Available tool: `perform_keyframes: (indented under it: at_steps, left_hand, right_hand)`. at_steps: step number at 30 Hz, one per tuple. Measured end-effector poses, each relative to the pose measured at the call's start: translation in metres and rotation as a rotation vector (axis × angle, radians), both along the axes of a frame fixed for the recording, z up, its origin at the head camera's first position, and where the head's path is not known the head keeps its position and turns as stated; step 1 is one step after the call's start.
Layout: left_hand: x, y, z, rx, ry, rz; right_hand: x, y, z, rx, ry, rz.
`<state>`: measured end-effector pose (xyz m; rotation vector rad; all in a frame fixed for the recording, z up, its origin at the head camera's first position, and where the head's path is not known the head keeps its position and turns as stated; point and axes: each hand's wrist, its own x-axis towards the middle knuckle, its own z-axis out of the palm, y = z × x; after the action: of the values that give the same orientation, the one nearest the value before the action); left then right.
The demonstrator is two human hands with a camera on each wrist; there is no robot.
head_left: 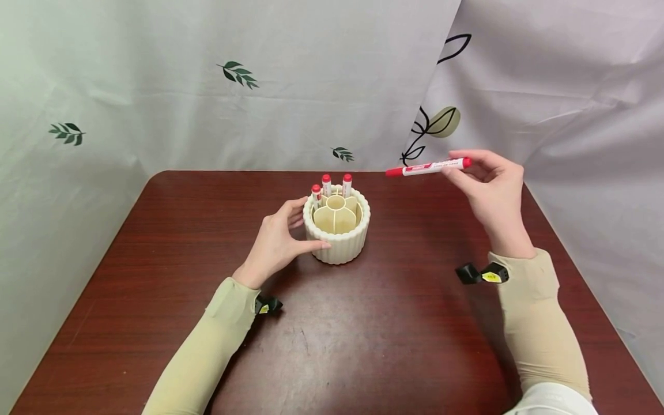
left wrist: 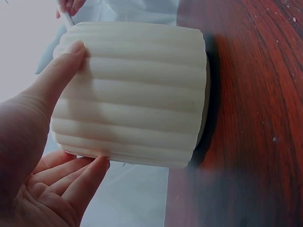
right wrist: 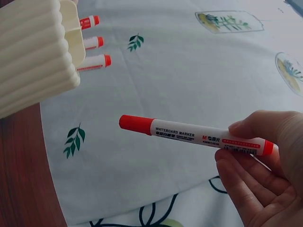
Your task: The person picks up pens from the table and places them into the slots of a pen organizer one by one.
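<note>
A cream ribbed pen holder with several compartments stands on the table. Around its left side my left hand holds it, thumb on the near wall and fingers behind, as the left wrist view also shows. Three red-capped markers stand upright in its back and left compartments; the front ones have nothing in them. To the right, raised above the table, my right hand pinches a red-and-white whiteboard marker near one end between thumb and fingers. The marker lies almost level, its red cap pointing left toward the holder.
The dark red-brown wooden table has its back edge just behind the pen holder. White cloth with leaf prints hangs behind the table and along both sides. A small black device is strapped at each wrist over the beige sleeves.
</note>
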<state>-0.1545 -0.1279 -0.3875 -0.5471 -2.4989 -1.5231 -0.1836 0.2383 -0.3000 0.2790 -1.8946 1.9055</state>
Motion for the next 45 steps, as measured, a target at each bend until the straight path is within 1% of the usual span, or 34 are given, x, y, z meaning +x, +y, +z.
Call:
perform_keyframes:
  at_steps: [6, 16, 22, 32, 45]
  left_hand:
    - [-0.001, 0.001, 0.0, -0.01, 0.013, 0.0]
    - [-0.002, 0.001, -0.001, -0.015, 0.012, -0.002]
    - [-0.003, 0.001, 0.0, -0.016, 0.02, -0.003]
    - [-0.002, 0.0, -0.002, -0.013, 0.022, -0.006]
    - [-0.002, -0.001, -0.003, -0.013, 0.01, -0.005]
  right_hand:
    - [0.003, -0.004, 0.003, -0.009, 0.005, 0.02]
    - [0.007, -0.013, 0.007, -0.05, 0.044, 0.055]
    - [0.008, -0.017, 0.007, -0.068, 0.052, 0.071]
    - [0.012, -0.026, 0.004, -0.057, 0.066, 0.103]
    - [0.013, -0.036, -0.001, -0.002, 0.069, 0.143]
